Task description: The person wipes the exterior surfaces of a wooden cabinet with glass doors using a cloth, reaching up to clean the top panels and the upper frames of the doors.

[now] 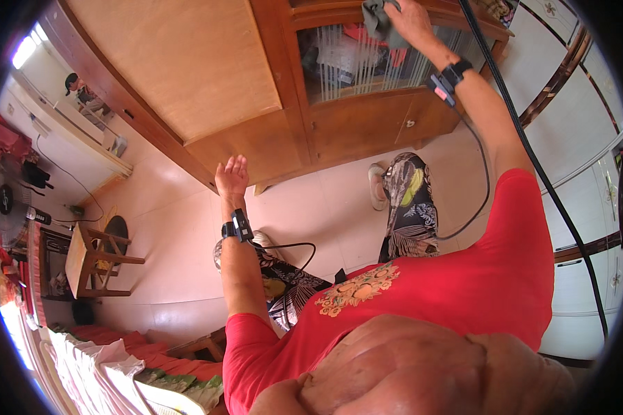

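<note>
My right hand (pixel 411 22) is raised at the top of the view, its fingers closed on a grey-green cloth (pixel 376 21). The cloth lies against the upper front of a brown wooden cabinet (pixel 356 124), over its glass pane (pixel 342 72). Behind the glass, red and clear items show dimly. My left hand (pixel 232 177) hangs apart in front of the cabinet's lower left part, fingers stretched out and nothing in it. Both wrists wear black straps with small devices and cables.
A wooden stool (pixel 90 259) and a fan (pixel 5 199) are at the left. White patterned cupboards (pixel 567 187) line the right side. A black cable (pixel 533 149) crosses on the right. Bedding (pixel 111 366) lies at lower left. Another person (pixel 90 100) sits beyond a doorway.
</note>
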Tool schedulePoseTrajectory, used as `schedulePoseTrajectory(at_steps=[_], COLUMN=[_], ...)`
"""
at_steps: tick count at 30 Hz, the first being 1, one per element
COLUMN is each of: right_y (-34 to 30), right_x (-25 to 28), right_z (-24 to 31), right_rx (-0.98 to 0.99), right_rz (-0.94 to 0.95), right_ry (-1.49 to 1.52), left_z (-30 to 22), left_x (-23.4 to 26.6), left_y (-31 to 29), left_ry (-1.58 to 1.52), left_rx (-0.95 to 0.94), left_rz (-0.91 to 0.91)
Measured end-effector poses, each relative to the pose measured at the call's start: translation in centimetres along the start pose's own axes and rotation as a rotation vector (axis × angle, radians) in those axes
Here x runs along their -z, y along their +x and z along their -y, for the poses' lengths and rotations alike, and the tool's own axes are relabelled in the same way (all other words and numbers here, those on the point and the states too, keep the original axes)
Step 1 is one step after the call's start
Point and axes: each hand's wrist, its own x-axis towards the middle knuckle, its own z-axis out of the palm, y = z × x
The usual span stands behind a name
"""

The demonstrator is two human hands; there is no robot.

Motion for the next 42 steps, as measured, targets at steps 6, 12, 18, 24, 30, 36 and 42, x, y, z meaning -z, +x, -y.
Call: schedulePoseTrajectory(at_steps=[6, 12, 18, 24, 30, 36, 42], right_y=[4.3, 7.8, 9.7, 9.8, 5.6, 10.6, 12.0], right_x=[-5.4, -11.5, -10.7, -2.6, 5.6, 6.2, 5.6], right_z=[1.4, 4.0, 3.7, 10.4, -7.0, -6.1, -7.1], right_rx=[-0.069, 0.173, 0.167, -0.719, -0.384, -0.167, -0.134], right_rz=[0.302, 0.503, 0.588, 0.457, 0.257, -0.133, -0.343], right_ry=[-0.494, -0.493, -0.549, 0.03, 0.122, -0.576, -0.436], left_z=[0.0, 0.5, 1.7, -0.1, 3.9, 2.3, 2.3], left_x=[-2.3, -3.0, -4.0, -1.6, -4.4, -3.9, -4.2], left_y=[-1.6, -2.3, -1.5, -1.9, -1.3, -1.4, -1.2], left_ry=[-0.017, 0.032, 0.041, 0.019, 0.068, 0.04, 0.085], left_rx=[0.014, 0.015, 0.04, -0.008, 0.052, 0.044, 0.066], left_rz=[0.05, 0.086, 0.047, 0.077, 0.105, 0.101, 0.131])
